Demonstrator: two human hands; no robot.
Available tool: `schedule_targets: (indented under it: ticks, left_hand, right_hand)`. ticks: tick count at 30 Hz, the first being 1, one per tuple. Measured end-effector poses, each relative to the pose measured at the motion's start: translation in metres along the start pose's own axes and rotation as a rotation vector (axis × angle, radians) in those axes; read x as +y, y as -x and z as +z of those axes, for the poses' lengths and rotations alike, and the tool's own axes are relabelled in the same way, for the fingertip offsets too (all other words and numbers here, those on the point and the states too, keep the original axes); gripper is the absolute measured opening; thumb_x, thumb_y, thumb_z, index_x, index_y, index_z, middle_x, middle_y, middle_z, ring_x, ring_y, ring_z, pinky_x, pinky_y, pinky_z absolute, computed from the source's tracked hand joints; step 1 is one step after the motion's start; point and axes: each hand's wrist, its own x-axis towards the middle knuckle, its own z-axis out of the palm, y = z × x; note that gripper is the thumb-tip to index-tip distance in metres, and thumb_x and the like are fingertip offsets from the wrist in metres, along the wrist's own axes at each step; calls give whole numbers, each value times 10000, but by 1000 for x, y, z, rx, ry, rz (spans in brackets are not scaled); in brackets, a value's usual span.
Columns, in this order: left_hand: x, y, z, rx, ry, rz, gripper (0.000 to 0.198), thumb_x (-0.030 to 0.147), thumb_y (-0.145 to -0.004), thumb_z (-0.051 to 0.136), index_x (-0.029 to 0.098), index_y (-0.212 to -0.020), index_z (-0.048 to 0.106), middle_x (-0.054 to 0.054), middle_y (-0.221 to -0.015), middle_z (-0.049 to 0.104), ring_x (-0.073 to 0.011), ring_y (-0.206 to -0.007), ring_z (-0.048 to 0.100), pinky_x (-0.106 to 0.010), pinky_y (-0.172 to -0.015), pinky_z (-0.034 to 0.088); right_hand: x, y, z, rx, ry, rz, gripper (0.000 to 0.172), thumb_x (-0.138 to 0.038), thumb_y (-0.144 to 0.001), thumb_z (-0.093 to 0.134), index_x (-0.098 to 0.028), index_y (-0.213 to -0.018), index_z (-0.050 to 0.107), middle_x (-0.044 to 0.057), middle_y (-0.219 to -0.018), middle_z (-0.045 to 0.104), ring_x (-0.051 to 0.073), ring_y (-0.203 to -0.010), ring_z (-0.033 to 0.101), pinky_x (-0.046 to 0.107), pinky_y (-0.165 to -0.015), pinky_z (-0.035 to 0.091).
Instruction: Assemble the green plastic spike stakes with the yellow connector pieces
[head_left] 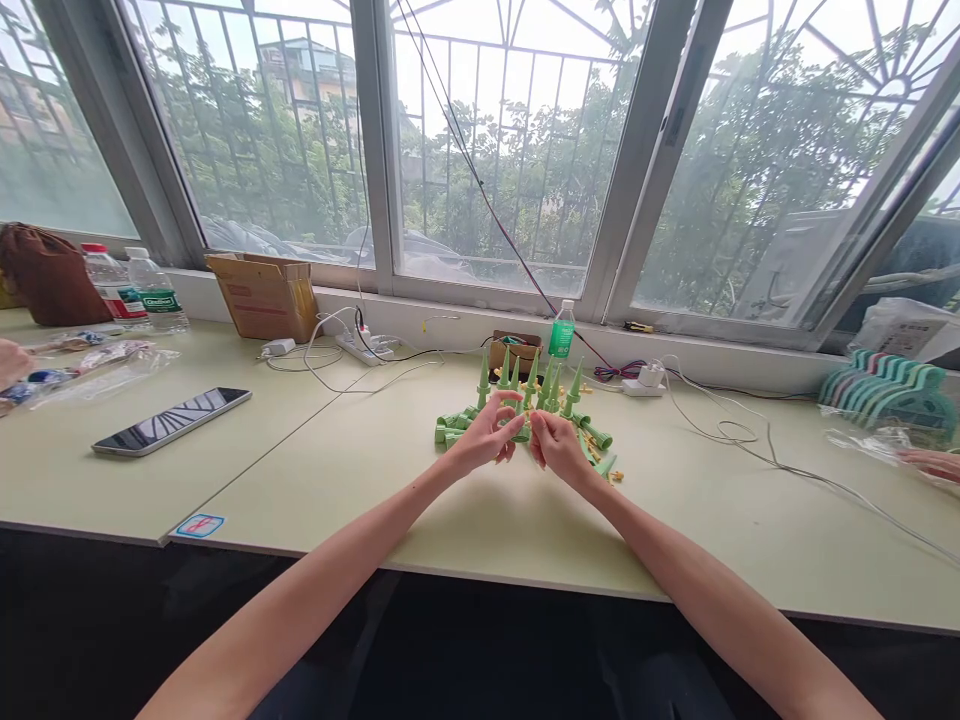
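Note:
Several pale green pointed cones [574, 388] stand upright in a cluster on the table, just beyond my hands. Shorter green tube-like pieces [454, 424] lie on their sides at the cluster's left, with more green pieces [598, 437] at its right. Small yellow parts [616, 477] are scattered among them. My left hand [486, 436] is held in front of the cones, its fingers apart and bent, with nothing visible in it. Close beside it, my right hand [559, 446] is closed, thumb against curled fingers. Whatever it pinches is too small or hidden to name.
A phone [172, 421] lies to the left. Along the windowsill are a cardboard box [264, 297], a power strip [367, 347], a green-labelled bottle [562, 330] and loose cables [739, 435]. Other people's hands [932, 463] show at both sides, near plastic bags and green hangers [889, 390].

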Motion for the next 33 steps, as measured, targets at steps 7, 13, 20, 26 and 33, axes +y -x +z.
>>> schedule_targets:
  ticks: [7, 13, 20, 26, 33]
  left_hand:
    - [-8, 1, 1, 69, -239, 142, 521, 443, -828, 621, 268, -1274, 415, 4, -847, 513, -32, -449, 440, -171, -424, 367]
    - [-9, 1, 6, 114, -296, 175, 521, 412, -855, 589, 276, -1312, 379, -3, -890, 525, -23, -434, 443, -172, -422, 380]
    - [-13, -9, 4, 219, -53, 70, 472, 576, -893, 443, 232, -1207, 369, -8, -896, 547, -50, -379, 497, -183, -322, 358]
    - [-8, -7, 1, 190, 57, -79, 458, 640, -869, 442, 198, -989, 443, 46, -593, 523, -66, -328, 414, -174, -310, 288]
    - [-4, -5, 3, 135, 113, -202, 448, 616, -833, 539, 197, -961, 447, 55, -516, 511, -67, -313, 389, -184, -336, 302]
  right_hand:
    - [2, -1, 0, 7, 48, 76, 653, -572, -949, 328, -203, -414, 394, -9, -331, 431, 91, -305, 393, 242, -435, 391]
    - [7, -2, 3, 42, 16, 87, 611, -588, -941, 344, -202, -471, 401, -21, -353, 441, 92, -301, 391, 245, -415, 379]
    - [5, -2, 0, 110, 56, 20, 539, -609, -940, 327, -208, -583, 380, -34, -441, 443, 95, -360, 408, 236, -409, 336]
    - [2, -1, -2, 79, 159, -63, 493, -577, -961, 304, -206, -648, 393, -26, -529, 486, 92, -436, 427, 223, -460, 349]
    - [2, 1, 0, 39, 174, -67, 487, -584, -960, 288, -207, -686, 429, -24, -544, 509, 96, -452, 447, 219, -475, 362]
